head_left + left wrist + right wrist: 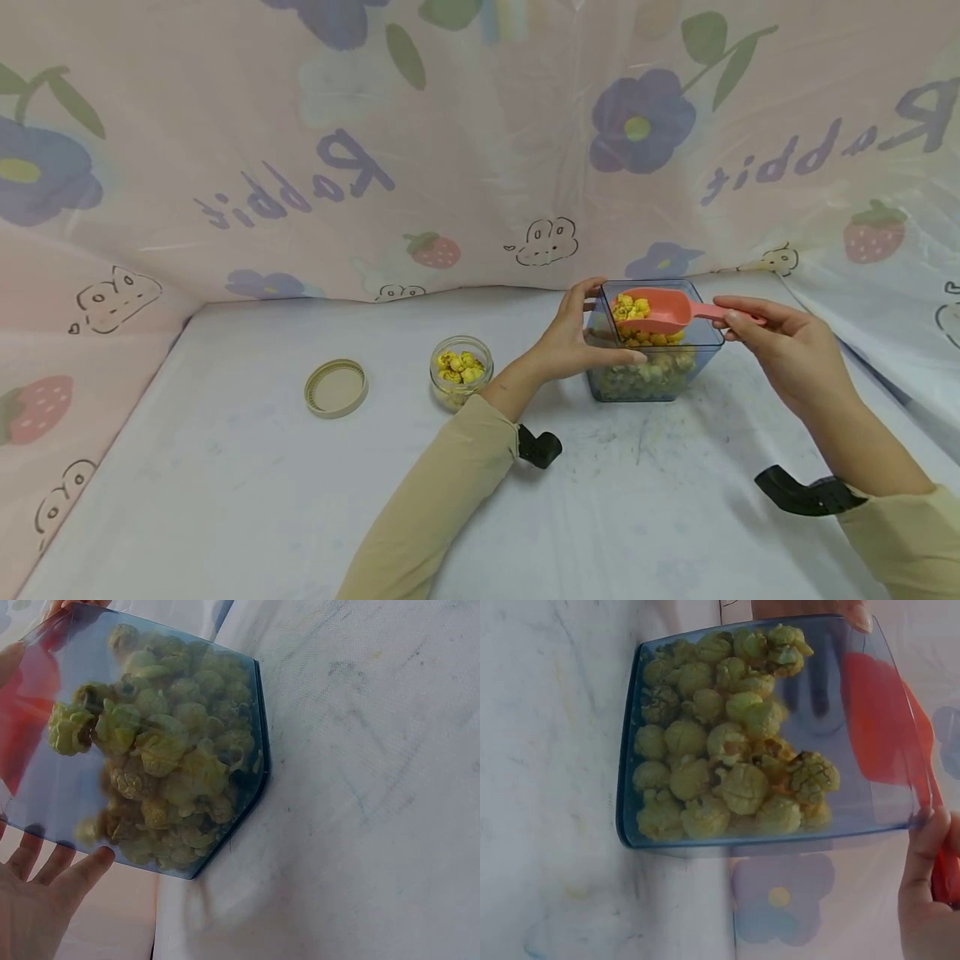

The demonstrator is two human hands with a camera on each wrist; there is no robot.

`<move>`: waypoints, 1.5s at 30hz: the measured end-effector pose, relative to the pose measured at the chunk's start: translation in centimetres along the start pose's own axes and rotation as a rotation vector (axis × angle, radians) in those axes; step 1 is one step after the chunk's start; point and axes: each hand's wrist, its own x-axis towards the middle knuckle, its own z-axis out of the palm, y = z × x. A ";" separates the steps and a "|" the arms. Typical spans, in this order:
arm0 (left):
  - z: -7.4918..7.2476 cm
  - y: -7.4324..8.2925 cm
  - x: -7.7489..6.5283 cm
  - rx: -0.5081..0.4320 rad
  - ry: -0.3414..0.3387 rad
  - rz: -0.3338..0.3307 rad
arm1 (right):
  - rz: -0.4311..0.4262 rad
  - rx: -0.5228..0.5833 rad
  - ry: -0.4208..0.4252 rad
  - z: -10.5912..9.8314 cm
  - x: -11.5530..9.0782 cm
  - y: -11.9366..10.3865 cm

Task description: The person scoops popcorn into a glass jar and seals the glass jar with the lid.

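Observation:
A clear bluish square container (697, 360) with yellow popcorn (165, 750) inside stands on the white cloth. My left hand (573, 342) grips it from its left side, thumb along the front and fingers behind. In my right hand (787, 350) is the handle of a red scoop (667, 310), pinched between thumb and fingers. The scoop lies level at the container's mouth, with several popcorn pieces in its bowl. Through the wall in the right wrist view, the red scoop (877, 720) shows above the popcorn (720, 757).
Left of the container stands an open glass jar (461, 372) with some popcorn in it. Farther left lies a round lid (336, 388). A printed curtain (480, 167) rises behind the table, and black wrist mounts (806, 492) stick out from both sleeves.

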 end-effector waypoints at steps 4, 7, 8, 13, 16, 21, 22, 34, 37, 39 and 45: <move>0.0 0.0 0.0 -0.010 -0.004 0.000 | -0.021 0.055 -0.012 0.0 0.0 0.2; 0.0 -0.1 0.0 -0.018 -0.007 0.004 | -0.032 0.089 -0.017 0.0 0.0 0.3; 0.0 -0.1 0.0 -0.019 -0.008 0.005 | -0.034 0.096 -0.017 0.0 0.1 0.4; 0.0 -0.1 0.0 -0.012 -0.010 0.007 | -0.035 0.120 -0.015 0.1 0.1 0.4; -0.1 -0.1 0.0 -0.011 -0.011 0.001 | -0.031 0.134 -0.014 0.1 0.1 0.3; -0.2 0.0 -0.2 0.004 -0.017 -0.006 | -0.049 0.133 -0.001 0.1 -0.1 0.0; -0.2 0.1 -0.2 0.017 -0.017 -0.006 | -0.051 0.129 0.004 0.1 -0.2 -0.1; -0.9 0.8 -1.2 0.150 -0.025 0.012 | -0.015 0.128 0.038 -0.2 -0.6 -0.6; -1.2 1.1 -1.6 0.173 -0.017 0.014 | -0.014 0.131 0.040 -0.1 -0.6 -0.7; -1.6 1.2 -1.8 0.179 -0.006 0.008 | -0.020 0.132 0.035 0.1 -0.6 -0.7; -2.8 1.7 -2.6 0.199 0.020 -0.022 | -0.048 0.147 0.005 0.6 -0.6 -0.7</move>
